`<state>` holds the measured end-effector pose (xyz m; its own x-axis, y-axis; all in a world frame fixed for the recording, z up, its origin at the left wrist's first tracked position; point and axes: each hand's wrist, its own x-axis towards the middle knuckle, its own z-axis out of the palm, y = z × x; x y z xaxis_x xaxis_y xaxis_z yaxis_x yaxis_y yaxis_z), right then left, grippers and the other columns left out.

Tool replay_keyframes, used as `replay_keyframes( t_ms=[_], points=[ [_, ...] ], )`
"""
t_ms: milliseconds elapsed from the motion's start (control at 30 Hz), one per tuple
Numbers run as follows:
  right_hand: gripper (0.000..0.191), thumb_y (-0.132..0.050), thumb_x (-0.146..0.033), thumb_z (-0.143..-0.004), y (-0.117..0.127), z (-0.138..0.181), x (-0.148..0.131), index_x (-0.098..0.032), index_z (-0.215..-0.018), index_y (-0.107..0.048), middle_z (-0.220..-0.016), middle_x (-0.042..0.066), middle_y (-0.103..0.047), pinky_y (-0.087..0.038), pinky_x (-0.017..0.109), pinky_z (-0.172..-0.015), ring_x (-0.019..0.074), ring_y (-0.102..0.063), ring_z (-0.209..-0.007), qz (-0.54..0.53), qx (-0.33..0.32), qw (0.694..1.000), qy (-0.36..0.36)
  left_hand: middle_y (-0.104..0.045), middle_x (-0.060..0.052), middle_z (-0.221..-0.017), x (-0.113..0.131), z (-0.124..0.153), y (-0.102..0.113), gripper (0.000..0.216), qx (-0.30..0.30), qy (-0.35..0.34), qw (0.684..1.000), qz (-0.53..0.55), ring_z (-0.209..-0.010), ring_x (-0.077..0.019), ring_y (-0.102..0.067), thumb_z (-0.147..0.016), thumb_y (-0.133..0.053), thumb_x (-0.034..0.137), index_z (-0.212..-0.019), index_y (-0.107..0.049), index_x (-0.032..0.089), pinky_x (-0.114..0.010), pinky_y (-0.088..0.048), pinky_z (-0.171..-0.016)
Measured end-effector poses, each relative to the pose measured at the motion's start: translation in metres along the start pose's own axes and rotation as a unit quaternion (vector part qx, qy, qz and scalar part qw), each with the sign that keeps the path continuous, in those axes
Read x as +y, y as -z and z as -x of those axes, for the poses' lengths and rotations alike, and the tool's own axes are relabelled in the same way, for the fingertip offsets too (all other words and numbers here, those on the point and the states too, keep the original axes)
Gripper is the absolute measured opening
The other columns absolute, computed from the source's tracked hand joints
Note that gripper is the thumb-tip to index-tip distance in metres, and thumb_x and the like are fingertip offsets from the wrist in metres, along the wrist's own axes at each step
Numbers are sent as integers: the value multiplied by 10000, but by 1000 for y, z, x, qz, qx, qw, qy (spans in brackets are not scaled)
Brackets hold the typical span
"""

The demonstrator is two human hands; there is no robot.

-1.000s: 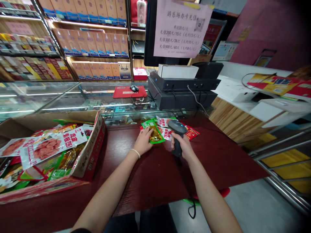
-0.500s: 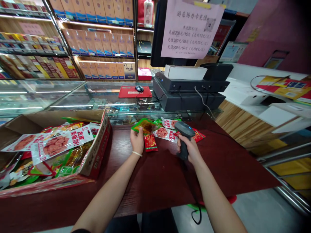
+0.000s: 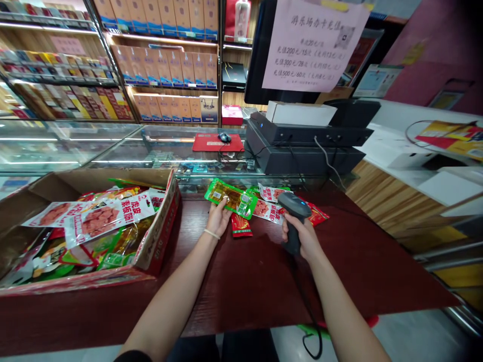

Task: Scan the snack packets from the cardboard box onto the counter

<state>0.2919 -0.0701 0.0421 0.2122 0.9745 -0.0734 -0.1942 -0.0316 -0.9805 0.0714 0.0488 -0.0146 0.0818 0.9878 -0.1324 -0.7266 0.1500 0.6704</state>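
Note:
My left hand (image 3: 219,219) is closed on the near edge of a green-edged snack packet (image 3: 231,198), whose clear window shows brown food and a small white label. Below that packet a red snack packet (image 3: 241,225) lies on the dark red table. My right hand (image 3: 304,234) grips the handle of a black and grey barcode scanner (image 3: 295,205), its head pointing left and away from me. Behind the scanner lie white packets with pink food pictures (image 3: 267,210) and another red packet (image 3: 317,213). The scanner's cable hangs down past the table's front edge.
An open cardboard box (image 3: 166,221) full of snack packets stands on the left of the table. Beyond are a glass counter (image 3: 166,146), a mouse (image 3: 225,137) on a red mat, and a monitor with a pink paper notice (image 3: 313,50). Shelves of boxed goods line the back.
My left hand has turned the green-edged packet so its labelled face and full length show. The view has shifted slightly left; the scanner stays in my right hand.

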Motion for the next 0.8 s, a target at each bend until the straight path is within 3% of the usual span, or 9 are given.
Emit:
replay_keyframes(
  t_ms=[100, 267, 400, 500, 600, 800],
  points=[
    [328, -715, -453, -784, -1, 1, -1, -196, -650, -560, -506, -27, -530, -403, 226, -372, 114, -489, -391, 3, 3, 1000, 4, -715, -44, -1005, -2, 0, -1, 388, -21, 1, 1000, -20, -898, -154, -681, -666, -796, 196, -1001, -603, 174, -317, -524, -890],
    [332, -717, -445, -779, -3, 2, -2, -200, -628, -553, -511, -26, -527, -404, 230, -374, 112, -491, -387, 3, 7, 1000, -5, -725, -28, -930, 0, 3, -3, 402, -25, -8, 998, -62, -805, -158, -681, -649, -822, 314, -980, -646, 170, -317, -529, -819],
    [341, -711, -448, -782, -1, 1, -2, -206, -611, -543, -517, -25, -527, -403, 233, -374, 114, -494, -392, 8, 21, 1000, 16, -732, -47, -950, 3, 1, 0, 420, -80, -35, 979, -186, -810, -169, -673, -654, -814, 357, -994, -676, 152, -285, -520, -766],
    [326, -716, -439, -779, 1, 2, -5, -206, -627, -547, -510, -32, -530, -395, 231, -367, 110, -487, -378, 2, 38, 999, 39, -736, -67, -935, 11, -2, 4, 460, -132, 12, 955, -264, -778, -176, -669, -620, -826, 335, -1007, -683, 132, -282, -517, -726],
    [325, -733, -441, -764, 1, 6, -9, -199, -646, -551, -505, -38, -529, -397, 227, -366, 105, -483, -371, 23, 21, 999, 34, -734, -79, -982, 25, -3, 8, 504, -193, 65, 920, -335, -809, -199, -677, -599, -824, 288, -1059, -679, 142, -312, -521, -760],
    [292, -763, -424, -735, -5, 10, -2, -225, -830, -572, -481, -73, -522, -389, 222, -345, 109, -465, -345, 136, -64, 988, 24, -737, -37, -938, 56, 0, 0, 374, -211, -39, 796, -566, -857, -243, -672, -622, -741, 243, -988, -716, 174, -325, -506, -787]
  ],
)
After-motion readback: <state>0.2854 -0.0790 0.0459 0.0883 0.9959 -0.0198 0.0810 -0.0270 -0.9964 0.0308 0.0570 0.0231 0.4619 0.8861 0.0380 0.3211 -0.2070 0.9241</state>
